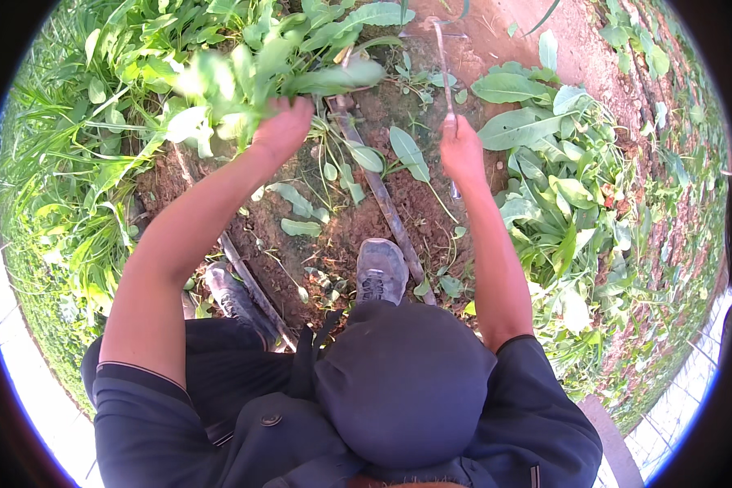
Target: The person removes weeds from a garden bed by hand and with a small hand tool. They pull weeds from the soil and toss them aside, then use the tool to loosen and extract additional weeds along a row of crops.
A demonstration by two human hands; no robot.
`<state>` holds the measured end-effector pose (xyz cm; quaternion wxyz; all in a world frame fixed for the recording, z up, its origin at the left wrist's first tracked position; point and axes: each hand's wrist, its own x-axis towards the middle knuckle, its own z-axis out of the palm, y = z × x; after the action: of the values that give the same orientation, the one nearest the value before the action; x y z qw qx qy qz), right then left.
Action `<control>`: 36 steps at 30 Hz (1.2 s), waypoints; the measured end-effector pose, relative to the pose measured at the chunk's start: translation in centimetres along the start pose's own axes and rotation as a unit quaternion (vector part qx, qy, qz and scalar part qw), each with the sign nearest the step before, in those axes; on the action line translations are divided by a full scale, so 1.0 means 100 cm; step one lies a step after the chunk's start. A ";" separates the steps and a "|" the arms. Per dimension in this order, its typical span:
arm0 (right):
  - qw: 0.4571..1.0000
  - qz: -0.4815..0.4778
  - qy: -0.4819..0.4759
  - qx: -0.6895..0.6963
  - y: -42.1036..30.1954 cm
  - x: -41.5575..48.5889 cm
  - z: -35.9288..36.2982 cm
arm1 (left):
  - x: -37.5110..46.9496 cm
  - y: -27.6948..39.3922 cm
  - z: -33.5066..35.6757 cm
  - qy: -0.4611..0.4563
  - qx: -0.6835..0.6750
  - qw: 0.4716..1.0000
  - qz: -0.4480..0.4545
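Observation:
My left hand [285, 127] is closed around a bunch of broad green leaves [262, 76], whose upper parts are blurred. The leaves hide part of the fingers. In my right hand [462, 149] is the handle of a thin-shafted hand hoe [444, 64]. Its metal head lies at the top of the view, over bare reddish soil. Between the hands, loose long-stalked leaves [410, 154] lie on brown soil [341, 229].
A dark irrigation pipe [385, 198] crosses the soil between my hands, and a second pipe [247, 274] runs at the left. Dense greens [73, 146] grow on the left. Many leafy plants [561, 183] lie heaped on the right. My shoe [381, 268] stands beside the middle pipe.

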<state>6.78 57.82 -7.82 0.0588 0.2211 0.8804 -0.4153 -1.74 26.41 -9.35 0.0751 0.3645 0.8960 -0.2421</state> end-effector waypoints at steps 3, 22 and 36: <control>0.993 -0.046 0.009 -0.110 0.011 -0.015 0.012 | -0.021 -0.010 0.008 0.027 -0.058 0.997 -0.036; 0.985 -0.045 -0.031 -0.162 0.032 -0.054 0.018 | -0.044 -0.009 0.029 0.116 -0.209 0.969 -0.056; 0.986 0.102 0.114 -0.066 0.070 -0.166 -0.067 | -0.046 -0.006 0.011 0.051 -0.184 0.979 -0.074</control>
<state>25.31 61.18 -3.65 0.0149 0.3514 0.8797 -0.3202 1.13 22.70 -8.69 0.0769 0.2886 0.9525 -0.0595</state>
